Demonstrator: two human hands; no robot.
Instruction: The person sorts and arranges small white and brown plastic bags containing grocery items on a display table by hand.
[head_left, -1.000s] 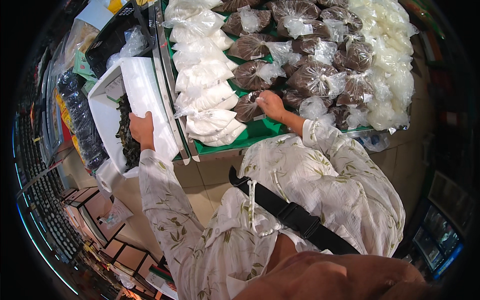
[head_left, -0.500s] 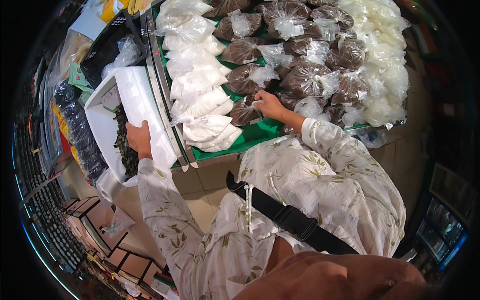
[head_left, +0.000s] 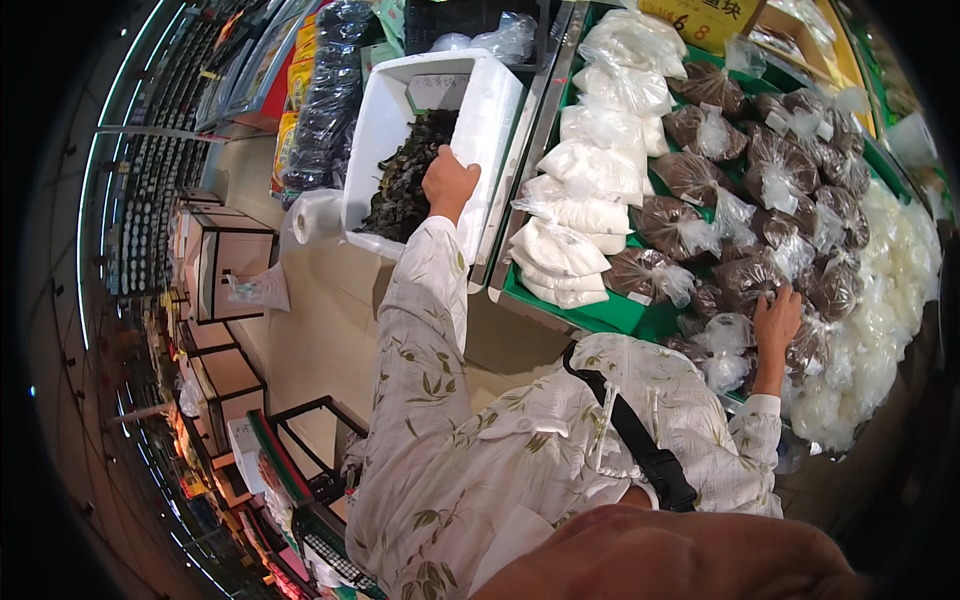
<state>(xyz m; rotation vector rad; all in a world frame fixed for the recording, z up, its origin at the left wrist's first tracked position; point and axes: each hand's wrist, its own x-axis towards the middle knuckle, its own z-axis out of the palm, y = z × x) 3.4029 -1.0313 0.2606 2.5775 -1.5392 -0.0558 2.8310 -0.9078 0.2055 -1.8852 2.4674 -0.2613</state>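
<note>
Gripping the near rim of a white tub point(head_left: 480, 120), the left hand point(head_left: 448, 183) has its fingers curled over the edge; dark dried leaves point(head_left: 405, 185) fill the tub just beyond it. Well apart to the right, the right hand point(head_left: 776, 318) lies flat, fingers spread, on a clear bag of brown goods point(head_left: 745, 280) in a green tray point(head_left: 600, 315), beside white bags point(head_left: 565, 250).

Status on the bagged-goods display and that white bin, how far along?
Looks done: white bags and brown bags lie in rows on the green tray. In hand: right hand rests on a brown bag, left hand grips the white bin. Left: dark loose goods in the bin.
</note>
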